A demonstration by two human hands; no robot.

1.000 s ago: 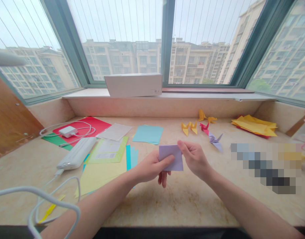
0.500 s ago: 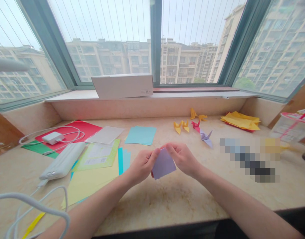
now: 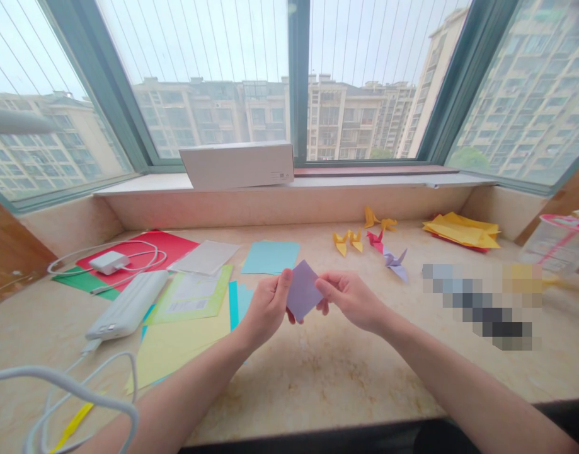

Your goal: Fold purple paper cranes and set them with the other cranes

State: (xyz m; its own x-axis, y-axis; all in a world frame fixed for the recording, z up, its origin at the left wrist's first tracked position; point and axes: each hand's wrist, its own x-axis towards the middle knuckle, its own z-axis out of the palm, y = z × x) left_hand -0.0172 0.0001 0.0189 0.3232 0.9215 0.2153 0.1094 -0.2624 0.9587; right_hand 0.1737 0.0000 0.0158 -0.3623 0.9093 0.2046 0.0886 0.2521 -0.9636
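A small purple square of origami paper (image 3: 303, 291) is held up between my two hands, one corner pointing upward. My left hand (image 3: 269, 304) pinches its left corner, thumb in front and fingers behind. At the right corner my right hand (image 3: 349, 296) grips the paper between thumb and fingers. Whether the square is folded in layers I cannot tell. Beyond my right hand sit a folded purple paper crane (image 3: 395, 263), a red paper crane (image 3: 376, 240) and several yellow paper cranes (image 3: 340, 243).
To the left lie light blue sheets (image 3: 270, 257), a pale yellow sheet (image 3: 176, 350), a white power bank (image 3: 128, 306) and a looping cable (image 3: 57, 377). Yellow sheets (image 3: 462, 230) and a plastic cup (image 3: 556, 243) are on the right. A white box (image 3: 237, 167) rests on the window ledge.
The purple paper has been turned so a corner points up, and lifted slightly. My right hand has shifted from its top edge to its right corner.
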